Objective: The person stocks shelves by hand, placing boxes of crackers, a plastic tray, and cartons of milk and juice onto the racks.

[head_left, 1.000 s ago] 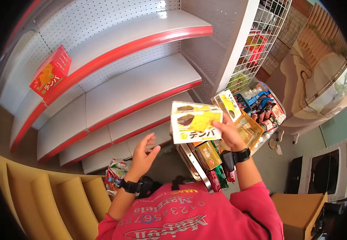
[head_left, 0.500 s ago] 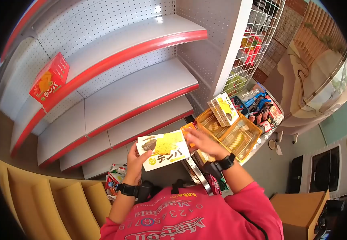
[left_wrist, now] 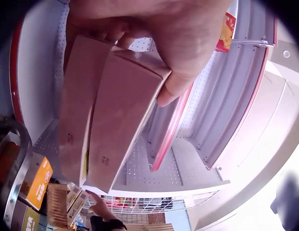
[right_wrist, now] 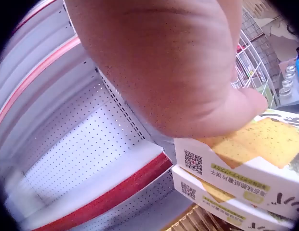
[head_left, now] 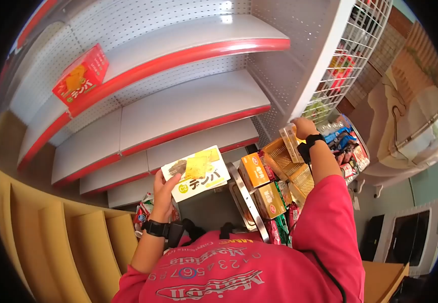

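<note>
My left hand (head_left: 163, 196) grips a pair of white cracker boxes (head_left: 198, 174), yellow crackers printed on the front, before the shelves. The left wrist view shows their plain sides (left_wrist: 123, 110) pressed together, the thumb along one edge. Stretched out to the right, my right hand (head_left: 305, 127) holds the top of two similar cracker boxes (head_left: 291, 144) in an amber plastic basket (head_left: 277, 160). In the right wrist view the thumb lies along the upper box (right_wrist: 255, 144); the other fingers are mostly hidden.
A red cracker box (head_left: 81, 77) stands on the left of a white shelf (head_left: 198, 48) with red edging. Orange and gold boxes (head_left: 269, 199) and colourful packets sit behind a metal rail (head_left: 249, 204). A wire grid (head_left: 337, 70) rises at right; tan partitions (head_left: 80, 242) are lower left.
The white boxes passed from my right hand to my left. My right hand then left them and reached up and right to the boxes in the basket. The view has shifted slightly.
</note>
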The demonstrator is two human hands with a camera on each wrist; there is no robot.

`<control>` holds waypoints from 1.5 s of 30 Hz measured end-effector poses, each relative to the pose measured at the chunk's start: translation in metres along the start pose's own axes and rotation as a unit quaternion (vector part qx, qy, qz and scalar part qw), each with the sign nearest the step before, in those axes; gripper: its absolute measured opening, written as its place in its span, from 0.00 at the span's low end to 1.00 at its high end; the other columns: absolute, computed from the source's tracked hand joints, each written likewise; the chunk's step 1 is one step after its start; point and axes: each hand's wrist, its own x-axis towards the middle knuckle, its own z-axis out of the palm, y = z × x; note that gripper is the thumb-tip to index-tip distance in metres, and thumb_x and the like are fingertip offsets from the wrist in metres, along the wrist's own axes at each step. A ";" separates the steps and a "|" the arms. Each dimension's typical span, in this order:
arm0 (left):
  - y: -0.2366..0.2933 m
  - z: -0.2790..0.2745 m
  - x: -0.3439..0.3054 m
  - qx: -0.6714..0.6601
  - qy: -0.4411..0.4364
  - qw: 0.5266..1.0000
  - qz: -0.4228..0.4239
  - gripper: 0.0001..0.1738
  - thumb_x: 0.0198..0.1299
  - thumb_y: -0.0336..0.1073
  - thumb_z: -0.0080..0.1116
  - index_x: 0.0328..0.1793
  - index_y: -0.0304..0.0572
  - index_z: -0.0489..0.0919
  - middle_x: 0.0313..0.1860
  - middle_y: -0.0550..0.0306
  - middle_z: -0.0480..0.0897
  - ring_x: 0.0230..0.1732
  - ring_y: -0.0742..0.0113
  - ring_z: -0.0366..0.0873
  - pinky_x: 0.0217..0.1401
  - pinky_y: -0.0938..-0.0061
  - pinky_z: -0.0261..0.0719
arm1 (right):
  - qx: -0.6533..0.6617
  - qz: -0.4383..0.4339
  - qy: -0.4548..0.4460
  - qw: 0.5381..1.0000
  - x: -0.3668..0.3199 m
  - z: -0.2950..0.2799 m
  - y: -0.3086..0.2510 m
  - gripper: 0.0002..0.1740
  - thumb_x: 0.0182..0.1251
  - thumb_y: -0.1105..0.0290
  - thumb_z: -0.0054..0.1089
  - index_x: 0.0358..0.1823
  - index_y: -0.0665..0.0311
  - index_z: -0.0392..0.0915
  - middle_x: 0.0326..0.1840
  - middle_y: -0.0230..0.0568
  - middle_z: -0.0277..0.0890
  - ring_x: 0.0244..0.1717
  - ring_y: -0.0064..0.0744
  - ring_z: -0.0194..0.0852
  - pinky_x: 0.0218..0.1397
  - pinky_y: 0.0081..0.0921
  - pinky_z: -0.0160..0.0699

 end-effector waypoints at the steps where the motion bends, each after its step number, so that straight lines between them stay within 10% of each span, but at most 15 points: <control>1: 0.002 0.000 0.000 0.000 0.008 1.000 0.004 0.25 0.54 0.28 0.59 0.58 0.32 0.64 0.50 0.50 0.75 0.49 0.66 0.75 0.52 0.75 0.73 | 0.041 0.025 -0.060 0.997 0.005 0.005 0.002 0.21 0.53 0.71 0.54 0.51 0.49 0.76 0.50 0.40 0.75 0.54 0.44 0.69 0.53 0.39 0.71; 12: 0.003 -0.013 0.006 0.021 0.044 0.999 0.004 0.26 0.50 0.28 0.63 0.54 0.33 0.65 0.46 0.50 0.76 0.46 0.67 0.76 0.49 0.75 0.75 | -0.208 -0.028 -0.041 0.977 0.001 -0.006 -0.023 0.16 0.61 0.62 0.47 0.47 0.32 0.78 0.55 0.38 0.68 0.64 0.43 0.57 0.70 0.59 0.34; 18: 0.014 -0.012 0.006 0.019 0.058 0.998 0.006 0.26 0.51 0.28 0.63 0.54 0.32 0.65 0.47 0.49 0.76 0.47 0.67 0.76 0.50 0.75 0.74 | -0.101 -0.080 -0.129 0.983 0.012 0.009 -0.004 0.22 0.54 0.63 0.55 0.53 0.46 0.72 0.50 0.36 0.74 0.57 0.42 0.66 0.57 0.45 0.59; 26: 0.015 -0.020 0.011 0.019 0.071 0.997 0.018 0.27 0.51 0.29 0.64 0.54 0.32 0.64 0.47 0.50 0.76 0.47 0.67 0.76 0.50 0.75 0.74 | -0.027 -0.173 0.095 0.980 -0.049 -0.035 -0.014 0.18 0.47 0.66 0.60 0.43 0.52 0.76 0.44 0.38 0.73 0.53 0.44 0.67 0.58 0.44 0.60; 30: 0.010 -0.027 0.016 0.000 0.067 0.998 0.022 0.28 0.51 0.29 0.63 0.56 0.31 0.63 0.47 0.49 0.75 0.46 0.66 0.76 0.48 0.75 0.76 | 0.075 -0.108 0.033 0.991 -0.069 -0.050 -0.016 0.23 0.37 0.82 0.57 0.42 0.61 0.72 0.44 0.44 0.71 0.52 0.49 0.66 0.53 0.39 0.65; 37: 0.015 -0.024 0.019 -0.012 0.054 0.998 0.037 0.26 0.53 0.29 0.62 0.55 0.31 0.63 0.47 0.50 0.76 0.46 0.67 0.76 0.48 0.75 0.76 | 0.135 -0.127 0.126 0.975 -0.086 -0.074 -0.026 0.24 0.38 0.81 0.57 0.43 0.63 0.70 0.46 0.46 0.71 0.51 0.52 0.65 0.55 0.42 0.62; 41: 0.015 -0.024 0.020 -0.009 0.062 0.998 0.028 0.27 0.53 0.30 0.62 0.56 0.31 0.62 0.48 0.50 0.75 0.47 0.67 0.76 0.49 0.75 0.76 | 0.325 -0.090 0.112 0.935 -0.090 -0.097 -0.048 0.30 0.37 0.80 0.63 0.47 0.64 0.67 0.45 0.45 0.71 0.48 0.46 0.70 0.56 0.32 0.65; 45: 0.013 -0.022 0.019 -0.003 0.071 0.997 0.027 0.29 0.52 0.30 0.63 0.57 0.31 0.60 0.49 0.48 0.74 0.48 0.66 0.75 0.50 0.75 0.75 | 0.637 -0.110 -0.017 0.763 -0.089 -0.107 -0.093 0.39 0.37 0.78 0.71 0.55 0.68 0.63 0.48 0.38 0.71 0.51 0.29 0.69 0.57 0.25 0.68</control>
